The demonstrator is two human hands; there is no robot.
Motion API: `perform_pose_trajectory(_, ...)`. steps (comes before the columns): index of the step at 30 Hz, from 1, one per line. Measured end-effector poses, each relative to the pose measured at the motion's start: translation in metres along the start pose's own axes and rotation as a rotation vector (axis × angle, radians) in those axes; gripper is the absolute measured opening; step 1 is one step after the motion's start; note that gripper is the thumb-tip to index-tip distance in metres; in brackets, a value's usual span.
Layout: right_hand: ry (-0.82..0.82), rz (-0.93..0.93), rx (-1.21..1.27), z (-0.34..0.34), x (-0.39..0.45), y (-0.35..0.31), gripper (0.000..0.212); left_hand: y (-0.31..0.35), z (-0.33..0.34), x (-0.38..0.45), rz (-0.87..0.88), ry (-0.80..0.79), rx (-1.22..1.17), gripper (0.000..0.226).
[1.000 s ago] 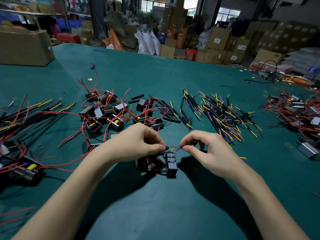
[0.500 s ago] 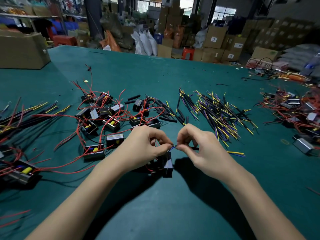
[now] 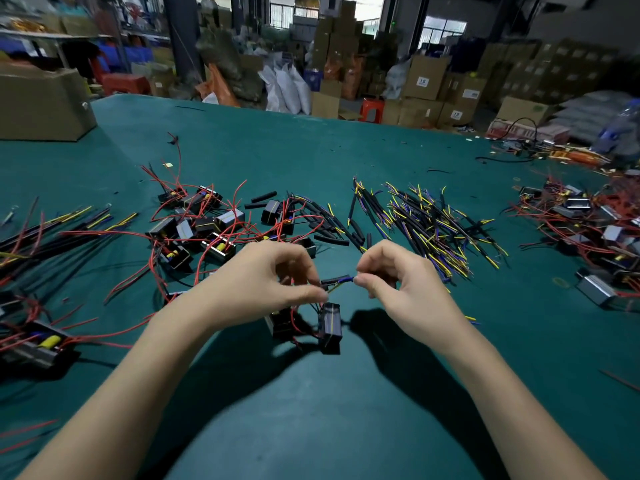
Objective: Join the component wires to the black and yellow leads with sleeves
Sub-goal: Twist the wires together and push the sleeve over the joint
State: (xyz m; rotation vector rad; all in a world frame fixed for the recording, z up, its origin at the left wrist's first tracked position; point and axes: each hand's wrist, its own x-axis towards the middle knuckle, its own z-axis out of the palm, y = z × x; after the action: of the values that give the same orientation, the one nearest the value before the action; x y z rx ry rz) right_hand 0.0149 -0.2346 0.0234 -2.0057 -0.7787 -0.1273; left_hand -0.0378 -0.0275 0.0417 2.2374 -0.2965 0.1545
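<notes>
left hand [image 3: 266, 282] pinches lead [image 3: 337, 281] — joint hidden | right hand [image 3: 398, 282] likewise

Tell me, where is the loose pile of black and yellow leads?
In the head view, the leads lie on the green table, right of centre, just beyond the right hand.

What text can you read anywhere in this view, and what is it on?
"15": white label on a stacked cardboard box at the back.
"15": apparently the same on a lower box's label, blurred.
Blue-and-white label on another box: too blurred to read.
Components and wires on the table: no readable markings.
</notes>
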Motion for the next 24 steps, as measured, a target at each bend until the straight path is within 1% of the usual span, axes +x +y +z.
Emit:
perform_pose_trajectory(1,-0.003,0.014,0.008,0.001,0.000,0.000,0.018,0.000,-0.002,-0.001,-0.016,-0.037,0.034,0.016)
perform_pose_trajectory(3,-0.013,0.027,0.004,0.002,0.000,0.001,0.019,0.000,-0.002,-0.002,-0.015,-0.040,0.082,0.014)
perform_pose_trajectory(10,-0.008,0.005,-0.099,0.003,-0.001,-0.001,0.015,0.002,0.007,-0.001,0.009,0.096,0.121,0.007)
perform_pose_trajectory(20,0.023,-0.030,-0.136,0.005,-0.003,-0.008,0.012,0.000,0.018,0.001,0.102,0.170,0.112,0.007)
perform_pose_trajectory(24,0.029,-0.053,-0.139,0.007,-0.004,-0.008,0.013,0.000,0.020,0.000,0.080,0.202,0.170,0.009)
